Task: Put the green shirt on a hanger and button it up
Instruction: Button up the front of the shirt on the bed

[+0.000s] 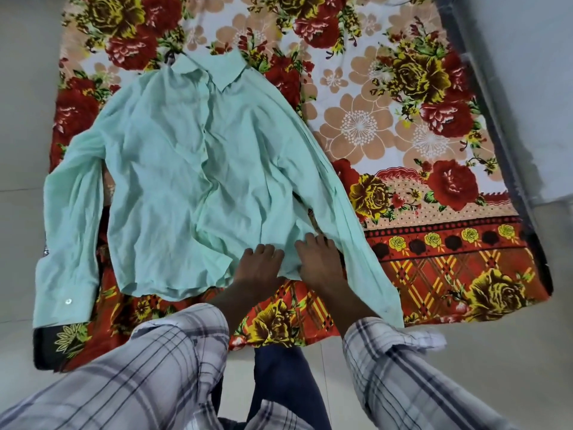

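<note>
A pale green shirt (pixel 192 169) lies flat, front up, on a flowered bedsheet (pixel 403 125), collar at the far end and both sleeves spread out to the sides. A dark hanger hook (pixel 171 57) pokes out beside the collar; the rest of the hanger is hidden under the cloth. The placket runs down the middle with small buttons. My left hand (pixel 259 268) and my right hand (pixel 319 262) rest side by side on the shirt's lower hem, fingers pressed on the fabric near the bottom of the front opening. Whether they pinch the cloth is unclear.
The sheet covers a low mattress on a pale tiled floor (pixel 24 119). A dark bed frame edge (pixel 508 156) runs along the right side. My plaid sleeves and dark trousers fill the bottom of the view.
</note>
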